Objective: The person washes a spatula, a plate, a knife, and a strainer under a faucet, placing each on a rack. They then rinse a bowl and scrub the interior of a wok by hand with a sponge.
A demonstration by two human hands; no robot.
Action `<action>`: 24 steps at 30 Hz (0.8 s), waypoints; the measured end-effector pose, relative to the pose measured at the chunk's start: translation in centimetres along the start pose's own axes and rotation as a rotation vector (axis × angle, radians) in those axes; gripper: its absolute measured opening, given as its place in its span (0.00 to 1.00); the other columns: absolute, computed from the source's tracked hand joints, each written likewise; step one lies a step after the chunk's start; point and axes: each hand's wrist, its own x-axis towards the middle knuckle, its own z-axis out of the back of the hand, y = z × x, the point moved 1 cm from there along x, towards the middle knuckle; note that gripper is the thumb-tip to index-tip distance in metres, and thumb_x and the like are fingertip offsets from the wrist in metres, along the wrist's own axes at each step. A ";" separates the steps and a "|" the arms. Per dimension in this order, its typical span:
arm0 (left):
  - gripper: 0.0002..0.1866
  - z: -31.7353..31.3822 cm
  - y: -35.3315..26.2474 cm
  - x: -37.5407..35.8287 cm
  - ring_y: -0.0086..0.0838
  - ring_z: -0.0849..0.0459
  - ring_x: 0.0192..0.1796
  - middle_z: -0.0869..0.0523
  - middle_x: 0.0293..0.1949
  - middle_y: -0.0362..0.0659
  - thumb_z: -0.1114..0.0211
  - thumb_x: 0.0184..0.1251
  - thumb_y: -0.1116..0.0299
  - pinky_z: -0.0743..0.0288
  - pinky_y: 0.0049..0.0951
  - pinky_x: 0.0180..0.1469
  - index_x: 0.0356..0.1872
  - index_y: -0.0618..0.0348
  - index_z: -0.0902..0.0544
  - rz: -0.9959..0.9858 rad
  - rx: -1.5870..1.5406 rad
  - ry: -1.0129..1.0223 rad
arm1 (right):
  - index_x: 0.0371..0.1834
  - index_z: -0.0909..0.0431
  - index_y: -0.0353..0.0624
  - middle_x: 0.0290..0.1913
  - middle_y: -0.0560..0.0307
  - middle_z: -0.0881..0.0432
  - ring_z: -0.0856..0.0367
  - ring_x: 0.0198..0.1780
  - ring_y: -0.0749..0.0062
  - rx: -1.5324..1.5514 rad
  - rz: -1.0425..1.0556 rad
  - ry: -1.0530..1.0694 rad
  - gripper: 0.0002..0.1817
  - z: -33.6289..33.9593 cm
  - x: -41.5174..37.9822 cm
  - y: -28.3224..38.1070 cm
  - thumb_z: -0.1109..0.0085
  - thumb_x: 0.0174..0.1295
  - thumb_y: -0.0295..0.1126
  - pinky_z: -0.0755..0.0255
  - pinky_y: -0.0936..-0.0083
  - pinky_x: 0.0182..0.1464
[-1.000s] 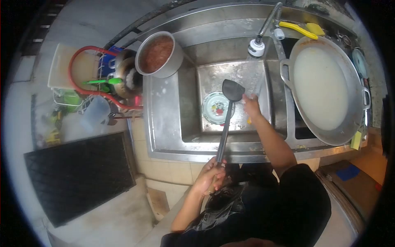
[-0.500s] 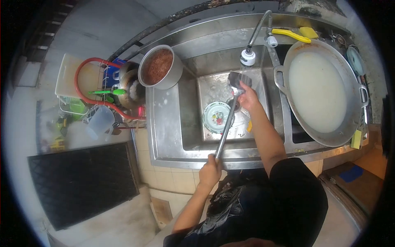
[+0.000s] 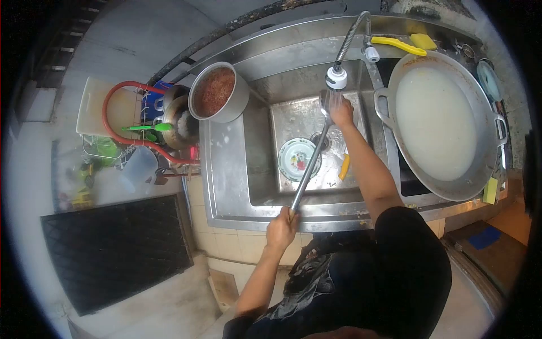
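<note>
My left hand (image 3: 282, 229) is wrapped around the lower end of a long-handled metal spatula (image 3: 309, 172), by the sink's front edge. The handle slants up across the sink toward the tap. At the far end, my right hand (image 3: 342, 112) grips the blade, which is turned nearly edge-on. Water from the white tap head (image 3: 336, 78) runs over blade and fingers, blurring them. Below lies a plate (image 3: 298, 160) with a floral centre on the bottom of the steel sink (image 3: 226, 164). A yellow-handled tool (image 3: 344, 167) lies right of it, partly hidden by my forearm.
A large two-handled wok (image 3: 389, 104) of cloudy liquid stands on the right. On the left ledge is a pot (image 3: 240, 99) with reddish-brown contents. A dish rack (image 3: 93, 146), a red hose (image 3: 113, 127) and a plastic jug (image 3: 140, 165) are further left.
The spatula's blade has turned from face-up to nearly edge-on and moved up under the tap's stream. My left hand has shifted slightly left.
</note>
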 end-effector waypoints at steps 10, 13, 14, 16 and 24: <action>0.14 -1.9 -0.5 5.6 0.65 0.16 0.34 0.15 0.28 0.62 0.32 0.71 0.62 0.25 0.60 0.34 0.46 0.58 0.24 -0.119 -0.146 -0.090 | 0.78 0.39 0.40 0.78 0.26 0.40 0.49 0.82 0.35 0.243 0.201 -0.376 0.35 0.0 1.2 0.0 0.44 0.75 0.49 0.60 0.50 0.84; 0.13 -2.7 -1.4 6.6 0.64 0.15 0.35 0.15 0.29 0.63 0.31 0.70 0.63 0.24 0.56 0.34 0.44 0.59 0.23 -0.090 -0.258 -0.065 | 0.77 0.42 0.35 0.77 0.32 0.35 0.40 0.80 0.42 1.050 -0.224 -0.211 0.34 2.8 -0.8 2.9 0.43 0.76 0.43 0.51 0.48 0.82; 0.13 -3.0 -1.9 7.1 0.64 0.15 0.35 0.16 0.29 0.62 0.30 0.70 0.63 0.24 0.54 0.34 0.44 0.60 0.23 -0.085 -0.302 -0.057 | 0.76 0.41 0.33 0.75 0.35 0.33 0.35 0.77 0.45 1.304 -0.207 -0.065 0.31 4.6 -2.0 4.8 0.44 0.77 0.39 0.42 0.49 0.79; 0.15 -4.2 -2.4 8.2 0.61 0.17 0.31 0.18 0.26 0.60 0.29 0.70 0.63 0.25 0.48 0.33 0.42 0.61 0.24 -0.088 -0.442 -0.053 | 0.74 0.39 0.31 0.73 0.38 0.30 0.29 0.75 0.47 1.552 -0.184 0.088 0.28 6.1 -3.3 6.8 0.46 0.78 0.36 0.33 0.50 0.75; 0.15 -6.4 -5.9 12.3 0.53 0.20 0.25 0.22 0.22 0.55 0.31 0.73 0.64 0.27 0.45 0.30 0.37 0.62 0.28 -0.095 -0.555 -0.084 | 0.66 0.29 0.36 0.60 0.38 0.20 0.17 0.59 0.50 1.426 -0.260 0.531 0.22 7.4 -4.2 8.0 0.48 0.79 0.41 0.21 0.53 0.66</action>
